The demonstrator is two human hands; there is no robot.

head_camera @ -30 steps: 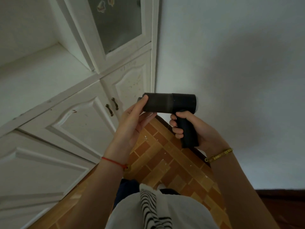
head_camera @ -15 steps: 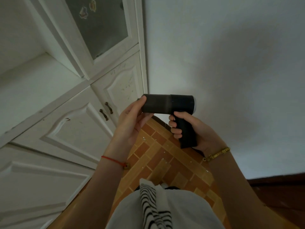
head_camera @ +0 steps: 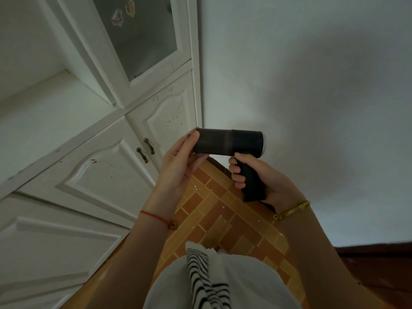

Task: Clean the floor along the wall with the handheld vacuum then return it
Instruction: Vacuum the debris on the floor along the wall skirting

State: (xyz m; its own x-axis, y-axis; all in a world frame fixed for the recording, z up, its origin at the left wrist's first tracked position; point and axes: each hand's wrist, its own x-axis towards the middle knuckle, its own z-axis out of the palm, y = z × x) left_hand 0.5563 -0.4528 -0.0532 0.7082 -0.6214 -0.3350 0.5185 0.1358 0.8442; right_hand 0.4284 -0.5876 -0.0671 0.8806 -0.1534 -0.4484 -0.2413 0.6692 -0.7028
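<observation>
One black, pistol-shaped handheld vacuum (head_camera: pixel 231 142) is held in the air in front of the body, barrel level, above the floor and between both hands. Right hand (head_camera: pixel 265 181): fingers wrapped closed around the vacuum's black grip, which points down from the barrel's right end. Left hand (head_camera: pixel 178 163): palm and thumb laid against the barrel's left end, fingers extended under it rather than curled; contact seen, firm clamp cannot be confirmed. One red string bracelet (head_camera: pixel 156 217) on the left wrist; one yellow-gold chain bracelet (head_camera: pixel 292 210) on the right wrist. Below the hands: orange-brown brick-pattern tiled floor (head_camera: pixel 214 219) with several small white specks scattered on it. Left of the left hand: white panelled cabinet (head_camera: pixel 93 170), two dark metal door handles (head_camera: pixel 146 150) side by side, one glass-fronted door above. Behind and right of the right hand: one plain white wall (head_camera: pixel 312 85).
</observation>
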